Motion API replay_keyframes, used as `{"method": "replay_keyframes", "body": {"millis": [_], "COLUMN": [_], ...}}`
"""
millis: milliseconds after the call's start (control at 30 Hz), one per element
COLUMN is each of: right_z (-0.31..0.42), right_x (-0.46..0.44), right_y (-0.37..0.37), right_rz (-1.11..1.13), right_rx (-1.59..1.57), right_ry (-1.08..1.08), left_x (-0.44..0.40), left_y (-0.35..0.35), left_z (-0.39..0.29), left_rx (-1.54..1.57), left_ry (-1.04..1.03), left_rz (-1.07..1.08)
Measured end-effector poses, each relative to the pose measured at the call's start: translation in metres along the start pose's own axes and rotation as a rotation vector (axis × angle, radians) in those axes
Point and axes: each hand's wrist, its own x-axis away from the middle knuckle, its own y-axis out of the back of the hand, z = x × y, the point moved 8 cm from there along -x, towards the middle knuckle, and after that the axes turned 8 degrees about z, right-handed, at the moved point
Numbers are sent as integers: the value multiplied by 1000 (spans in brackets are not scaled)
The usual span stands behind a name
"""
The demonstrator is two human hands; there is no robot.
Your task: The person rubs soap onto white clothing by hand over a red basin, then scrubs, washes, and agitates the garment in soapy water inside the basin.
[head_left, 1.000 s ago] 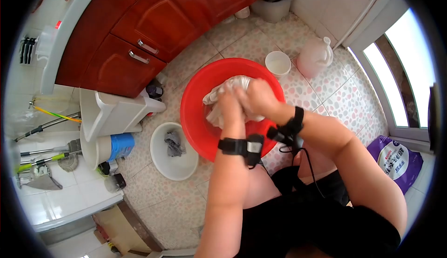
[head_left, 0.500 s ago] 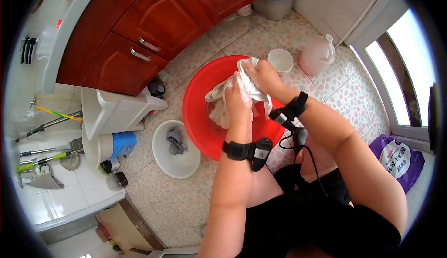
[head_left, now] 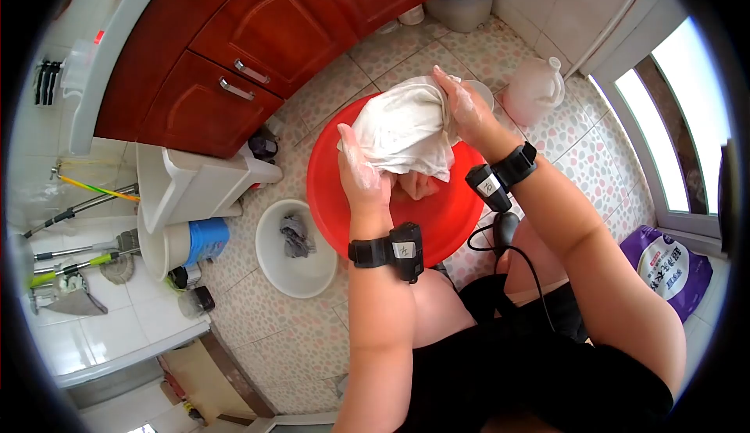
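A white cloth [head_left: 402, 124] is spread between my two hands above the red basin [head_left: 332, 222]. My left hand [head_left: 362, 169] is at the cloth's left side, thumb and palm showing with suds on the skin; its other fingers are tucked under the cloth. At the right edge, my right hand [head_left: 466, 111] holds the cloth, with suds on it as well. Below the cloth, some pinkish fabric [head_left: 416, 186] shows inside the basin. Each wrist wears a black strap with a small device.
A white basin [head_left: 269, 273] with a grey cloth [head_left: 295, 238] stands left of the red one. Beyond it are a clear jug [head_left: 534, 93], a partly hidden white bucket [head_left: 480, 93] and a grey bin [head_left: 465, 11]. A purple bag [head_left: 668, 273] lies at right; red cabinets [head_left: 273, 31] line the back.
My hands have moved apart, and the bunched white cloth has been raised and spread between them. It now covers part of the basin's far rim.
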Motion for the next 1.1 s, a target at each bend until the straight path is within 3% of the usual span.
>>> {"method": "replay_keyframes", "body": {"millis": [167,267,433,567,667,733,867,933,967,1033,1067,1100], "right_z": [-23,-7,0,1,-29,-28,-36,-31,-28,-3,-2,-12], "right_x": [-14,-5,-3,0,-19,-13,-21,-9,0,11,10,8], "right_y": [13,8,7,16,44,50,62,52,52,40,35,22], "right_rz": [1,-124,143,133,118,-93,-97,-269,-269,-30,-25,84], "right_rx": [-25,-144,-292,-375,-425,-467,-447,-373,-374,177,175,415], "right_ry": [-64,-66,-56,8,37,-67,0,-197,-195,-34,-27,-161], "left_x": [-1,3,2,0,-1,-4,-9,-9,-7,-7,-8,-7], "left_y": [2,-6,14,26,28,39,65,63,58,60,78,88], "left_z": [2,-2,-10,-8,-3,3,13,14,12,12,19,20], "left_rx": [47,134,281,397,246,220,130,90,23,-46,-83,-120], "left_ry": [11,43,-18,0,85,98,78,57,50,38,60,81], "left_rz": [-32,-68,-176,-147,-173,-176,-228,-208,-217,-226,-282,-339]}}
